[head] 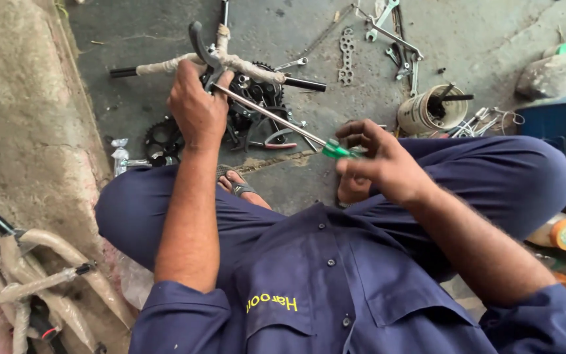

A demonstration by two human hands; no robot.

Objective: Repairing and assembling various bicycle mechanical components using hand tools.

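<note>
Green-handled screwdriver [283, 121] between both hands [198, 108].

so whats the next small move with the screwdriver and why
Probably a turn of the right hand on the green screwdriver, while the left hand steadies the wrapped handlebar. The shaft runs up to the brake lever clamp, so the tip seems seated, though the left hand hides it.

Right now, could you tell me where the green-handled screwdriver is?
In the head view, the green-handled screwdriver is mid-frame: the right hand holds its handle, its tip beside the left hand gripping the handlebar.
</note>
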